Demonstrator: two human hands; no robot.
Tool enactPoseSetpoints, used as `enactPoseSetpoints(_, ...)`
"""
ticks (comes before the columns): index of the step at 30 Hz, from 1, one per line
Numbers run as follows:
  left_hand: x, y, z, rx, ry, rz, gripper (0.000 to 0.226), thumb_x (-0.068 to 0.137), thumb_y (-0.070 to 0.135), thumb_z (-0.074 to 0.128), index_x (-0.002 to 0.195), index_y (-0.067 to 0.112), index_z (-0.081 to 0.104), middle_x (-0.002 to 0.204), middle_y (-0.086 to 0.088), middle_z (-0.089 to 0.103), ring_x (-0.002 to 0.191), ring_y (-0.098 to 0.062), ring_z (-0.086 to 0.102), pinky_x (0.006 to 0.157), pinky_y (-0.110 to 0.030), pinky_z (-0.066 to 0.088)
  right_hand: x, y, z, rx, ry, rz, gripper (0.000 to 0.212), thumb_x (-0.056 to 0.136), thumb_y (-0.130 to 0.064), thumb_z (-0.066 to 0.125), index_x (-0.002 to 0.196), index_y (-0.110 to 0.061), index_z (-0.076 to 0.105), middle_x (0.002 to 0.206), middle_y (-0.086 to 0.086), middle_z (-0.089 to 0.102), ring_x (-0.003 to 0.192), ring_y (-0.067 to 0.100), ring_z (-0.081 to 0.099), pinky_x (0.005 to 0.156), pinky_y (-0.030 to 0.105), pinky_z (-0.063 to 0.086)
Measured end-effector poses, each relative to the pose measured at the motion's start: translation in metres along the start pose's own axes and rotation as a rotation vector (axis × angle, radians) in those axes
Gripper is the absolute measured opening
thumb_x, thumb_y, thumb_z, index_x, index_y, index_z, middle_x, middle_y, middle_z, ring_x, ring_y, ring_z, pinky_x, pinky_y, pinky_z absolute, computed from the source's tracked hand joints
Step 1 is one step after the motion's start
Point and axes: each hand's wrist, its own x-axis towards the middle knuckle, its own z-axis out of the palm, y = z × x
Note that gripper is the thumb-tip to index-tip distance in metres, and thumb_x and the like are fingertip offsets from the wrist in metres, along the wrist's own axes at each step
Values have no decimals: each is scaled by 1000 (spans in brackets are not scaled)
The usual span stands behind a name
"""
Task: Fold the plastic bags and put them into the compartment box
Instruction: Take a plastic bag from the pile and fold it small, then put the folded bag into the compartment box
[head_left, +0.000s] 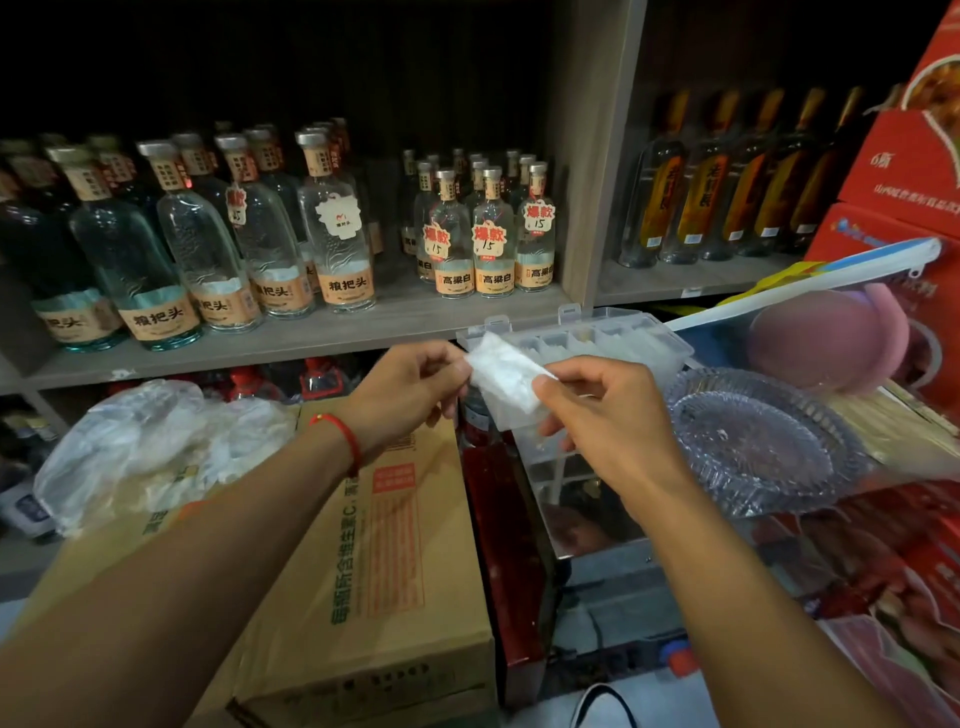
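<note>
At centre frame, one folded plastic bag (506, 382) is held in the air between two hands: the left hand (410, 387) pinches its left end, the right hand (605, 410) pinches its right end. Just behind it, one clear compartment box (597, 338) lies open, with folded white bags visible in its far row. To the left, one heap of loose plastic bags (150, 447) rests on one cardboard carton (384, 561). One glass dish (763, 441) sits right. Bottles (337, 234) line the far shelf; their number cannot be counted reliably.

Grey shelf (311, 338): clear bottles (332, 228); cardboard box (384, 571): loose bags (156, 441).
</note>
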Motion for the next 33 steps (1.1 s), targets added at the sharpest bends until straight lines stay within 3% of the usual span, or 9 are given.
enactPoseSetpoints(5,38,2,-2,183,-15,10,18,105,13,56,97,2,67,79,-13,64,66,-16,56,59,-24,48,24,6,9,-18,151,6,7,94,-24,76,93,-30,79,68,-16,73,57,7,71,60,31,60)
enactPoseSetpoints(8,50,1,-7,-90,27,-71,17,105,8,52,106,8,69,96,-10,71,75,-20,63,61,-27,52,35,6,15,-49,169,-7,11,95,-23,75,89,-32,77,65,-22,71,53,5,69,53,17,55)
enactPoseSetpoints(12,59,4,-19,-332,-134,-142,40,99,40,62,134,20,62,122,-14,68,90,-26,70,68,-33,57,40,5,19,-152,139,-28,23,96,-24,72,77,-38,69,65,-21,70,55,4,68,52,9,47)
enactPoseSetpoints(15,60,7,-25,-236,-289,-103,46,96,12,67,140,23,59,112,-13,73,88,-25,73,72,-32,61,40,3,20,-150,117,-45,21,96,-23,71,79,-36,72,67,-14,72,57,6,68,55,13,50)
enactPoseSetpoints(18,61,10,-28,-191,-261,-23,47,92,-9,66,135,12,63,92,-10,72,81,-24,72,73,-26,60,39,2,19,-156,111,-23,8,95,-29,72,100,-29,79,79,-12,74,69,5,70,66,20,54)
enactPoseSetpoints(23,54,14,-28,-170,-200,27,46,87,-6,71,129,11,66,96,-17,69,86,-28,75,76,-27,62,35,-1,22,-214,93,-156,31,90,-45,76,120,-40,68,108,-20,65,98,-4,61,77,17,51)
enactPoseSetpoints(25,50,16,-27,-188,-195,41,45,86,-4,72,129,10,66,102,-19,71,88,-29,76,76,-28,63,35,-2,24,-212,73,-185,29,90,-37,79,118,-37,69,102,-22,66,94,-9,60,72,10,49)
enactPoseSetpoints(30,49,19,-29,-96,-216,51,33,87,-2,74,118,6,70,102,-13,76,86,-25,77,73,-23,62,38,-2,24,-185,70,-124,15,92,-19,75,105,-27,78,85,-15,73,76,1,66,63,16,50)
enactPoseSetpoints(33,52,22,-31,-5,-240,68,15,88,2,75,101,10,73,85,-8,78,75,-19,76,68,-22,61,37,-4,23,-141,36,-91,15,92,-18,75,106,-25,78,88,-10,76,78,7,70,70,32,60)
